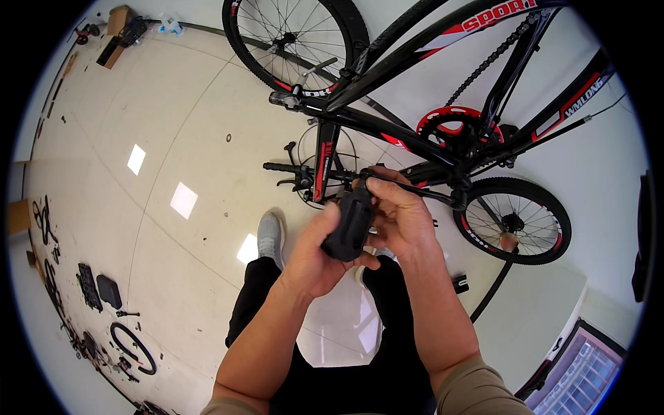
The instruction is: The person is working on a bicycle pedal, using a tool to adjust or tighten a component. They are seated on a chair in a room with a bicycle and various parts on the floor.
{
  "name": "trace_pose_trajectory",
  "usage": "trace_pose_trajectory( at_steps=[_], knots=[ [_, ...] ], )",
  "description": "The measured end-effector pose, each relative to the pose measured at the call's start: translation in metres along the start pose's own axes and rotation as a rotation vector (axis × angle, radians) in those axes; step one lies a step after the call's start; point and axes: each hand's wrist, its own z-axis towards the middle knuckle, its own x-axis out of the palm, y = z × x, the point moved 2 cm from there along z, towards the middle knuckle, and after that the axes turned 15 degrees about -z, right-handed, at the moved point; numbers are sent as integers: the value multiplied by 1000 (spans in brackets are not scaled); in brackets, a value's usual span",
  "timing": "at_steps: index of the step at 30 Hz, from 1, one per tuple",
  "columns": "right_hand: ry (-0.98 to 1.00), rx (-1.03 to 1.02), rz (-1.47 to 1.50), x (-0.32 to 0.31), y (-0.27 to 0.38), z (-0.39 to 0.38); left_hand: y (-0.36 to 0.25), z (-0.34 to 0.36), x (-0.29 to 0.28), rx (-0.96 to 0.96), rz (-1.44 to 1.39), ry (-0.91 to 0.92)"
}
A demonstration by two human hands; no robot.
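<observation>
Near the centre, my left hand [315, 256] is closed around the lower part of a black pedal [349, 225], its thumb along the left side. My right hand [404, 218] grips the pedal's upper end, thumb on top at the narrow fitting where it meets a black bar, probably a crank arm [425, 194]; whether they are joined I cannot tell. Just behind my hands is a black and red bicycle frame [387, 131]. A red chainring [456, 121] with a chain sits on it, up and to the right.
A front wheel [294, 41] and rear wheel [512, 221] flank the frame. A handlebar [280, 167] lies left of my hands. Bicycle parts [90, 290], a loose tyre [131, 346] and cardboard boxes [117, 21] line the left side of the tiled floor [173, 263]. My shoes show below the frame.
</observation>
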Motion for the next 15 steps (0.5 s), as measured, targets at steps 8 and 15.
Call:
trace_pose_trajectory(
  at_steps=[8,15],
  knots=[
    [22,1,-29,3,3,-9,2,1,4,23,-1,-26],
    [-49,-30,-320,-11,4,-26,3,1,2,35,-3,-40]
  ],
)
